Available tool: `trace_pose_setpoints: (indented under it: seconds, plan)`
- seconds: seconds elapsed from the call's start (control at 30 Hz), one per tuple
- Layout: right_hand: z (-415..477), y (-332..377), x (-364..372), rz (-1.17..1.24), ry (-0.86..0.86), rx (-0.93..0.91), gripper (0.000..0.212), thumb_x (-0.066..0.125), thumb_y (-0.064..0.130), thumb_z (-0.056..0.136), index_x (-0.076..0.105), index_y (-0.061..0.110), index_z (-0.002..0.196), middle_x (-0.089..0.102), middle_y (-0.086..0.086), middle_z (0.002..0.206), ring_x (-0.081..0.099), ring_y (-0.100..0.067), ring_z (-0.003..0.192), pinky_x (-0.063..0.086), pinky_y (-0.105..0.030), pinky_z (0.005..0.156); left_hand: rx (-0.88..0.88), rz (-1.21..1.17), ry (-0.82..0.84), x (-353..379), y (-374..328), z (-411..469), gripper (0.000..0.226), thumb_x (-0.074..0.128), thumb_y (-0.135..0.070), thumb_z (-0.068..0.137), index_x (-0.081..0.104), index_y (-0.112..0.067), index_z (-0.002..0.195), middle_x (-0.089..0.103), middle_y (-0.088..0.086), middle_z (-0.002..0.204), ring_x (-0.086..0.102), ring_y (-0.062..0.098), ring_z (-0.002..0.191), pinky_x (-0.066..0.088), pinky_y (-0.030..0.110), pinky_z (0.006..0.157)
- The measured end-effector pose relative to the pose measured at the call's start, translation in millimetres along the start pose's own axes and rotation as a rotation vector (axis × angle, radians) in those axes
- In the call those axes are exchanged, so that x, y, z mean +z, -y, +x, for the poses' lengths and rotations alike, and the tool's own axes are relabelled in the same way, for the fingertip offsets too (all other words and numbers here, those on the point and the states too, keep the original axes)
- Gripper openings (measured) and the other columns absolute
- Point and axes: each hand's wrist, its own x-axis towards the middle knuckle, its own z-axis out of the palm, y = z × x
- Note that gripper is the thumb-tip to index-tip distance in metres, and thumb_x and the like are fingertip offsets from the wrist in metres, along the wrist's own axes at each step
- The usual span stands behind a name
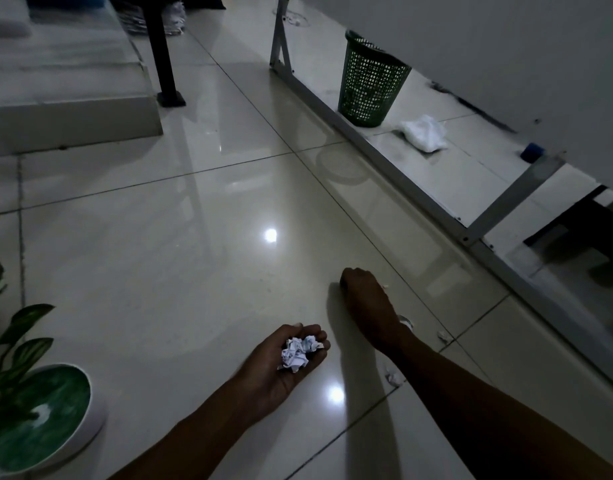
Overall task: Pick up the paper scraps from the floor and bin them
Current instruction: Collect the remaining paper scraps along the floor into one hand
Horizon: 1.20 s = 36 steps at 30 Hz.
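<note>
My left hand is palm up low over the tiled floor, its fingers cupped around a small heap of crumpled white paper scraps. My right hand reaches further forward, knuckles up and fingers curled down onto the floor; a bit of white paper shows at its right edge, and I cannot see what the fingers hold. More scraps lie on the floor beside my right forearm: one near the wrist, one by the tile joint, one closer to me. The green mesh bin stands far ahead at the right.
A metal frame rail runs diagonally along the right, between me and the bin. A white bag lies behind it. A potted plant in a white pot sits at bottom left. A low platform and a black post are at the back left.
</note>
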Motion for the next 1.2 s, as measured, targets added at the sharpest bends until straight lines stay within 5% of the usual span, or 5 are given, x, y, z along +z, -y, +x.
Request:
trace_pose_setpoints:
  seconds: [0.23,0.4,0.63,0.87,1.2]
  plan:
    - [-31,2,-9,0.659,-0.1,0.321,0.013,0.063,0.003,0.085,0.055,0.013,0.088,0.058,0.001,0.078,0.053,-0.006,0.065,0.04,-0.006,0.055,-0.012,0.008,-0.03,-2,6,-9,0.034,0.052,-0.015,0.093,0.074,0.01,0.087,0.074,0.023,0.097,0.073,0.033,0.088,0.063,0.038,0.071]
    - [-75,33,-35,1.127,0.0,0.291,0.016,0.066,-0.005,0.082,0.056,0.007,0.087,0.063,-0.012,0.074,0.061,-0.015,0.059,0.052,-0.027,0.056,0.0,0.006,-0.074,6,13,-20,0.03,0.05,-0.012,0.093,0.07,0.012,0.094,0.073,0.024,0.095,0.069,0.032,0.093,0.061,0.042,0.077]
    - [-110,75,-66,0.735,0.067,0.06,0.01,0.058,0.02,0.09,0.053,0.028,0.093,0.068,0.005,0.087,0.065,-0.009,0.078,0.054,-0.028,0.068,0.009,0.025,-0.01,21,23,-35,0.051,0.043,-0.007,0.093,0.069,0.0,0.05,0.064,0.01,0.048,0.06,0.013,0.037,0.048,0.017,0.038]
    - [-121,77,-77,0.739,0.045,0.044,0.01,0.054,0.018,0.094,0.056,0.028,0.097,0.07,0.013,0.09,0.066,0.003,0.086,0.056,-0.017,0.072,0.037,0.066,0.006,23,23,-43,0.021,0.055,-0.01,0.082,0.068,0.003,0.071,0.068,0.014,0.063,0.063,0.016,0.049,0.054,0.019,0.046]
    - [-111,-2,-47,0.797,-0.229,0.459,0.015,0.052,0.008,0.095,0.059,0.02,0.097,0.068,-0.001,0.095,0.063,-0.015,0.078,0.05,-0.02,0.062,-0.022,0.044,-0.03,16,31,-28,0.037,0.052,-0.013,0.091,0.075,0.008,0.071,0.075,0.021,0.082,0.074,0.031,0.072,0.062,0.043,0.071]
